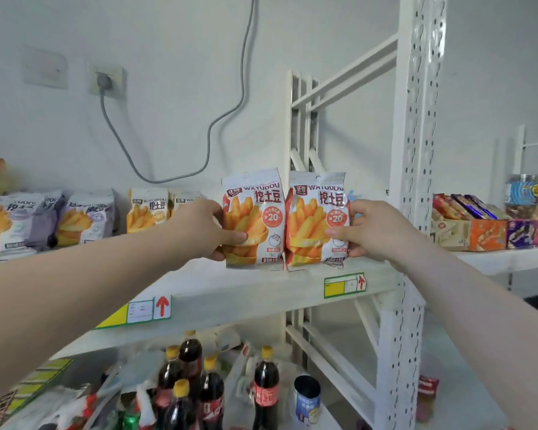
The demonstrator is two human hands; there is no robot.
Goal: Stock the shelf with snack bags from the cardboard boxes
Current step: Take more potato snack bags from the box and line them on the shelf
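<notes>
On the shelf (pixel 246 290), purple bags (pixel 84 215) and yellow bags (pixel 146 209) sit lined up at the left, then the left hand (pixel 196 228) pinches a red bag (pixel 255 218) and the right hand (pixel 373 231) pinches a second red bag (pixel 316 221), both upright at the front edge, so I'd guess it's partway done, boxes not in view.

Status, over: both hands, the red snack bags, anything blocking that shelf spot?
Left hand grips left red bag, right hand grips right red bag. Both upright, side by side at shelf front. Nothing blocking; yellow bags clear to the left.
</notes>
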